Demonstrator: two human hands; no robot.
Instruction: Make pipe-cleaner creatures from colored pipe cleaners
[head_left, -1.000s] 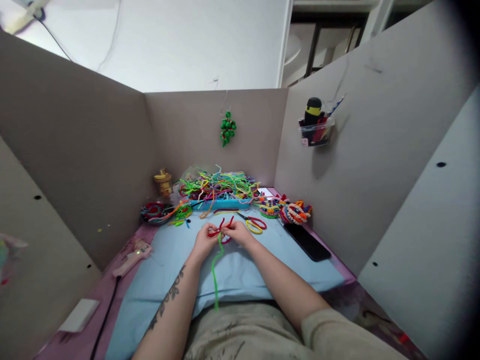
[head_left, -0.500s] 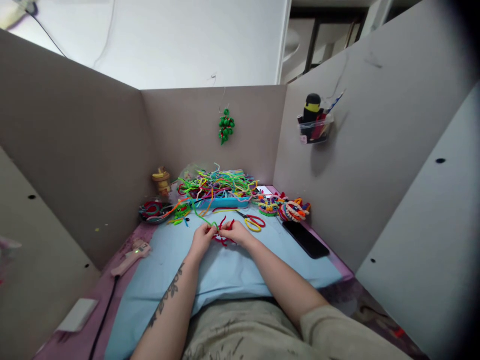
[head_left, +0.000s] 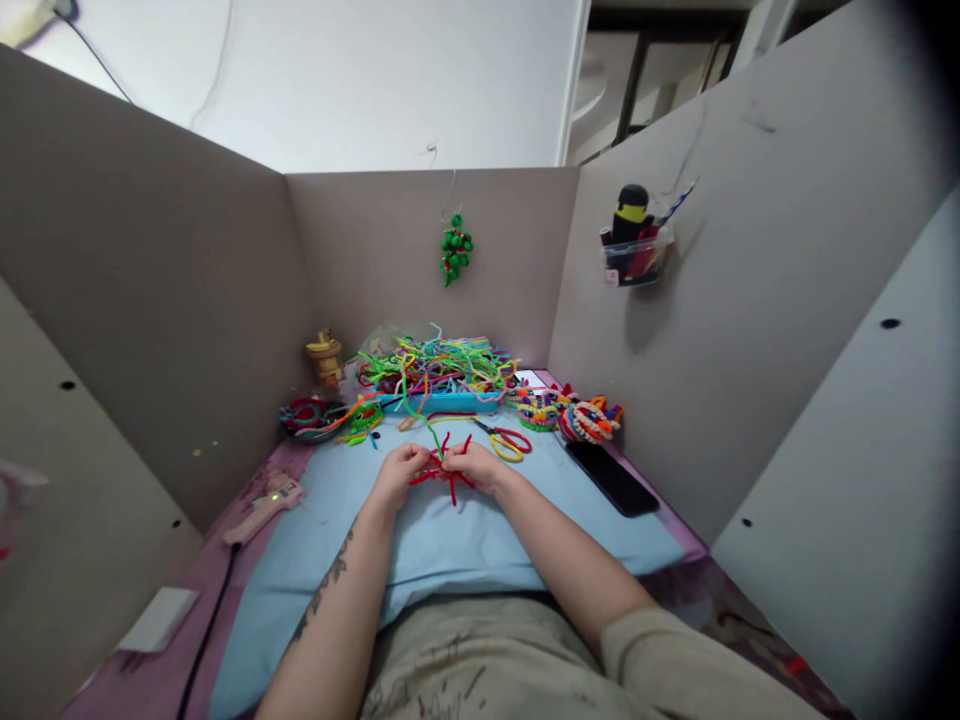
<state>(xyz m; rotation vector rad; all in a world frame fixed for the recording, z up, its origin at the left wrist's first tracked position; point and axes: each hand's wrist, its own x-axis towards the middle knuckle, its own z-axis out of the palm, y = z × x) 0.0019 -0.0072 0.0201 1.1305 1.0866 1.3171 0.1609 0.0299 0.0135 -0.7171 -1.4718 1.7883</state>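
Above the light blue cloth (head_left: 480, 540), my two hands hold a spoked shape of red pipe cleaners (head_left: 453, 492), its arms sticking out several ways. My left hand (head_left: 400, 474) is closed, thumb and fingers pinched at the left side of the red shape. My right hand (head_left: 478, 466) pinches the shape at its right side. A long green pipe cleaner (head_left: 421, 417) runs up and away from the red centre, its lower end by my right fingertips. Just beyond my right hand lie scissors (head_left: 510, 444) with red and yellow handles.
A blue tray (head_left: 450, 403) heaped with coloured pipe cleaners (head_left: 450, 365) stands at the back. Braided colourful pieces (head_left: 585, 422) and a black phone (head_left: 611, 478) lie right. A pink glue gun (head_left: 262, 508) with a cord lies left. Grey panels (head_left: 420, 230) enclose the table.
My left hand has moved slightly left, off the green pipe cleaner, which now stands straighter near my right fingertips. More of the red shape shows between my hands.
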